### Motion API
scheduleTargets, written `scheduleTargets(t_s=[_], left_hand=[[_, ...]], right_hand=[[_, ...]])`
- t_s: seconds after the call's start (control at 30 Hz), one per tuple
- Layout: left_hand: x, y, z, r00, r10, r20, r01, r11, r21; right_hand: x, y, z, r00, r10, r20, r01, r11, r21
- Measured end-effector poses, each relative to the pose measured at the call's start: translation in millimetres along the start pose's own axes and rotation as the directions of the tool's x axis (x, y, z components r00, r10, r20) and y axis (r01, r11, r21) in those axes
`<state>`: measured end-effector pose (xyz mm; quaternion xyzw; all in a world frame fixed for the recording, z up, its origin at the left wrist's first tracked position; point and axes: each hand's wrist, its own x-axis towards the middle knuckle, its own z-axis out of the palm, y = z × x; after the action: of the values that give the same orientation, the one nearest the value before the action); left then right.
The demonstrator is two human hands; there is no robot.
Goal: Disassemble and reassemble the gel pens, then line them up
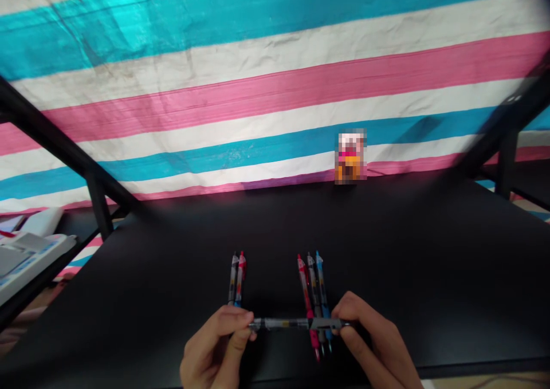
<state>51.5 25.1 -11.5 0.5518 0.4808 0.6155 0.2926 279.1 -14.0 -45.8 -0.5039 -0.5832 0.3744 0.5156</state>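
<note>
My left hand [215,343] and my right hand [369,334] hold a grey retractable pen [292,323] level between them, one end in each hand's fingertips. It crosses above a group of three pens lying close together: a red pen [306,300], a black pen [316,291] and a blue pen [323,297]. Just beyond my left hand lie a black pen [232,277] and a red pen [240,277], side by side, their lower ends close to my fingers. All these pens rest on a black table [408,251].
A small pixelated packet [351,157] stands at the table's far edge, against a striped blue, white and pink tarpaulin [258,91]. Black metal frame bars [55,137] run along both sides. White items [30,257] sit on a lower surface at the left.
</note>
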Motion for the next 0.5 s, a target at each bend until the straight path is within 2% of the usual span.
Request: scheduleTargets(t_s=[0.13,0.27,0.37,0.5], left_hand=[[-1,-1,0.9,0.998,0.057,0.020,-0.057,0.998,0.012],[-4,-1,3.8,0.999,0.052,-0.001,-0.052,0.998,0.038],[-5,2,12.9,0.996,-0.061,-0.072,0.063,0.998,0.028],[-5,13,36.6,0.960,-0.242,-0.139,0.230,0.968,-0.098]], right_hand=[[0,1,-3,1.000,0.014,0.026,-0.015,0.999,0.041],[1,0,-3,0.999,0.030,-0.015,-0.029,0.999,0.040],[3,-2,-2,0.998,0.043,-0.055,-0.044,0.999,-0.013],[6,-3,-2,0.999,-0.034,0.015,0.036,0.994,-0.105]])
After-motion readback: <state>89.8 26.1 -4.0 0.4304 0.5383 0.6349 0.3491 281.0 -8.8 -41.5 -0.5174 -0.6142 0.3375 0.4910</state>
